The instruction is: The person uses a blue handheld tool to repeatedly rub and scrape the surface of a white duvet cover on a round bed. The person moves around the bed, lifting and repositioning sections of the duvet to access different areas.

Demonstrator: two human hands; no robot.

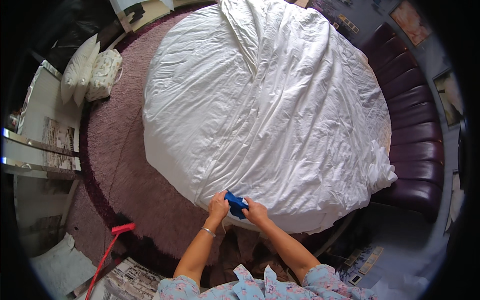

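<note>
Between my hands is a small blue cloth (236,205), held at the near edge of a round bed. My left hand (218,206) grips its left side, with the fingertips at its top corner. On the other side, my right hand (256,211) pinches the cloth's right edge. Something small and white shows at the cloth beside my right fingers; I cannot tell what it is. Under and beyond my hands spreads a wrinkled white sheet (240,123) over the bed. A long fold runs down it from the far side, and its right end is bunched up (380,168).
A curved purple padded headboard (412,120) borders the bed's right. Left lies a mauve round rug (116,150), with pillows (77,73) and a patterned bag (104,74) at its rim. A red long-handled broom (123,228) stands lower left, near another pillow (63,268).
</note>
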